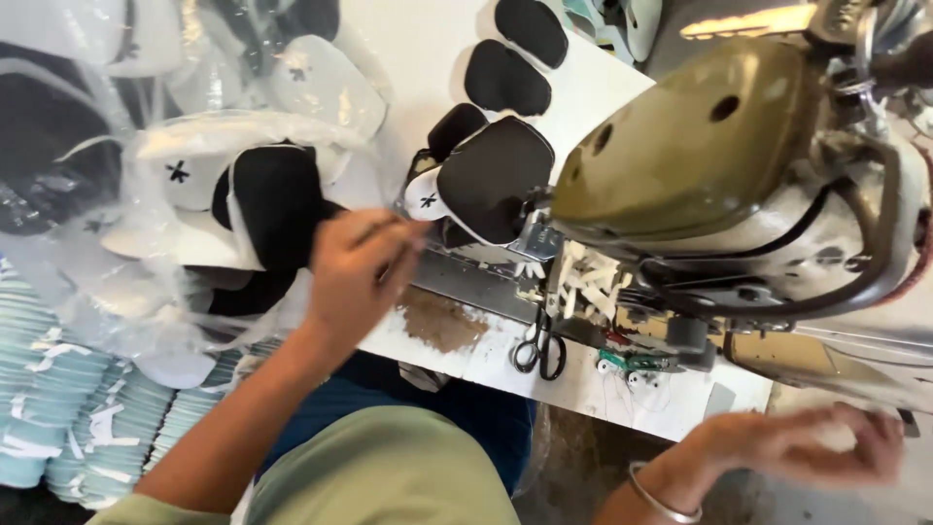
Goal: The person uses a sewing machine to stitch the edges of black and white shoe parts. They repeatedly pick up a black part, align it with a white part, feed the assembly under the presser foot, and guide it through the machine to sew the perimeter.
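Note:
My left hand [355, 277] reaches forward, its fingers pinched on the white edge of a black and white fabric piece [491, 175]. That piece lies at the needle end of an olive-green sewing machine [700, 146]. More black pieces overlap just behind it. My right hand [816, 442] is low at the right, below the machine and off the table's edge. It is blurred, with the fingers loosely spread and nothing in them. A metal bangle sits on that wrist.
Black-handled scissors [539, 350] lie on the white table [593, 384] in front of the machine. A clear plastic bag [146, 224] of black and white pieces sits at the left. Stacks of pale blue pieces [58, 408] are lower left. Two black pads [505, 78] lie behind.

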